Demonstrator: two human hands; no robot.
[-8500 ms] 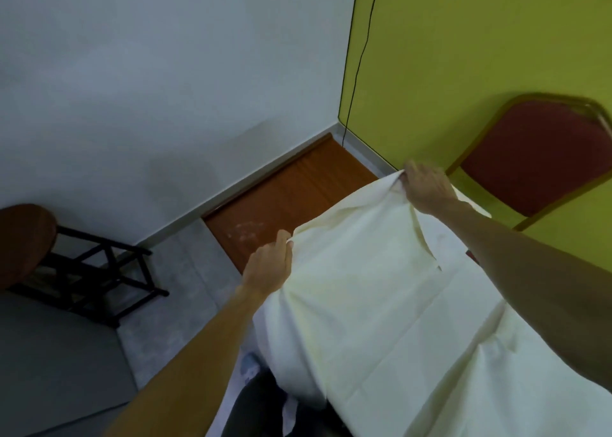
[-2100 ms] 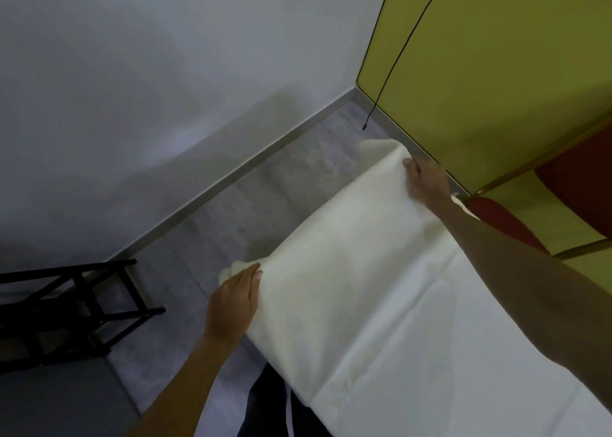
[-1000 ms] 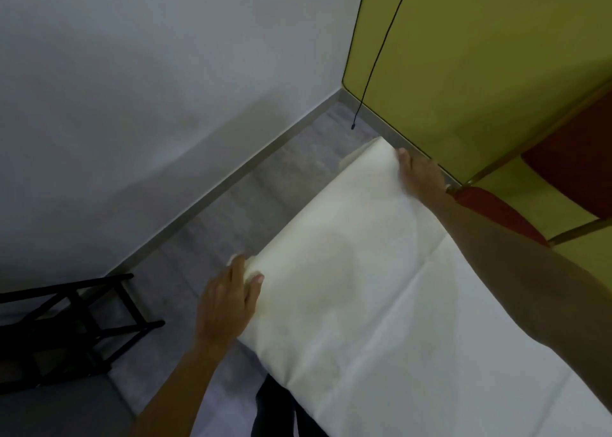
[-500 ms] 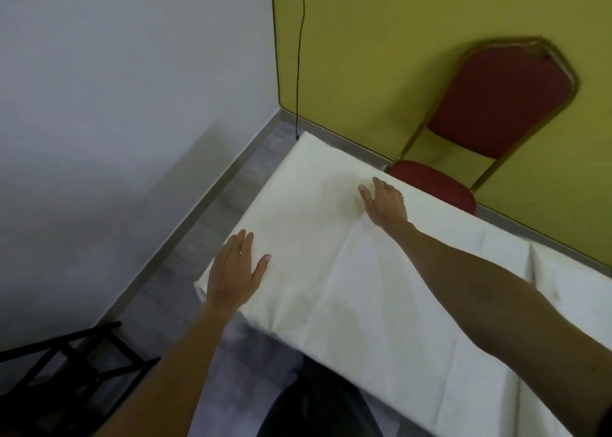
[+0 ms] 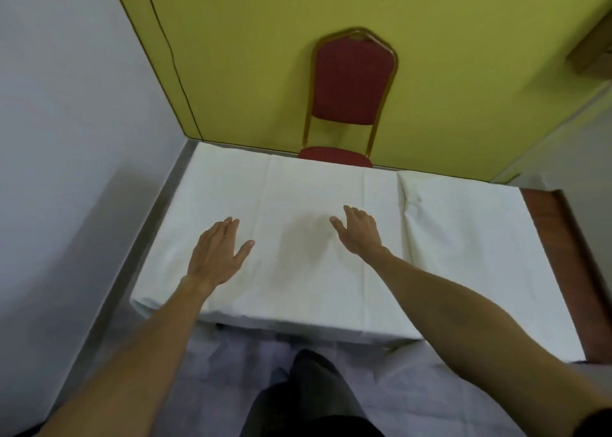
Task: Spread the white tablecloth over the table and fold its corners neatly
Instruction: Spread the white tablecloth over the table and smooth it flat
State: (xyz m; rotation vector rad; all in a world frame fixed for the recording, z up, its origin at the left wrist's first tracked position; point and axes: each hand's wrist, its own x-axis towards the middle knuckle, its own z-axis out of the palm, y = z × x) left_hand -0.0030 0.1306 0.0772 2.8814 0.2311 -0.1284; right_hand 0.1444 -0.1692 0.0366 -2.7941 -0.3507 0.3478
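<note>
The white tablecloth [image 5: 311, 271] lies flat over the table, its near edge hanging down in front of me and its left end draped over the table's left side. A vertical pleat runs through the cloth to the right of centre. My left hand [image 5: 217, 252] rests palm down on the cloth, fingers spread, left of centre. My right hand [image 5: 357, 231] lies flat on the cloth a little farther away, fingers apart. Neither hand grips the fabric. At the right end a strip of brown wooden table [image 5: 559, 264] shows uncovered.
A red padded chair [image 5: 351, 95] with a gold frame stands behind the table against the yellow-green wall. A grey wall closes the left side, with a narrow strip of grey floor [image 5: 139, 264] between it and the table. My dark trouser leg shows below.
My view has swung right and now faces the table squarely. Both hands have let go of the cloth's left end and slid inward, flat on top. The cloth lies smoother.
</note>
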